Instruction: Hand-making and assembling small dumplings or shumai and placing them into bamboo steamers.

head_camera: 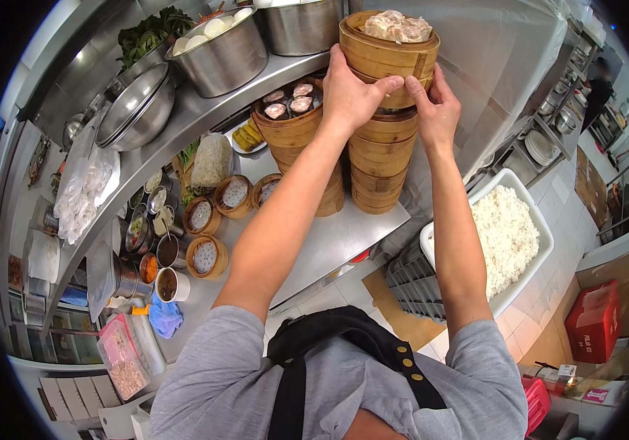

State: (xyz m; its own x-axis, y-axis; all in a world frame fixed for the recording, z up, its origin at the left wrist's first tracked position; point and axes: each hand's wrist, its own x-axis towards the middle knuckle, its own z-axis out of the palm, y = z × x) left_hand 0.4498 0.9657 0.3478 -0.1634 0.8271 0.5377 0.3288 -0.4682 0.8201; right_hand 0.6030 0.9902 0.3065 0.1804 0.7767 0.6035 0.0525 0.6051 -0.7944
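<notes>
At the top of the right-hand stack, my left hand [350, 91] and my right hand [436, 107] grip a bamboo steamer basket [388, 55] from both sides, thumbs towards me. Pale, wrinkled dumplings [398, 26] rise above its rim. Below my hands stand more stacked bamboo steamers [383, 159]; a narrow dark gap shows above them. Whether the gripped part is one basket or two, I cannot tell. Left of it is a second steamer stack [292, 135], partly behind my left forearm. Several pinkish dumplings [301, 103] sit in dark cups in its top basket.
Small lined bamboo baskets [200, 214] and sauce containers [168, 250] stand on the steel counter [342, 236]. A shelf above holds a pot of eggs [218, 55] and steel bowls [138, 110]. A white tub [546, 242] of rice is beside my right arm. Another person [599, 93] stands far right.
</notes>
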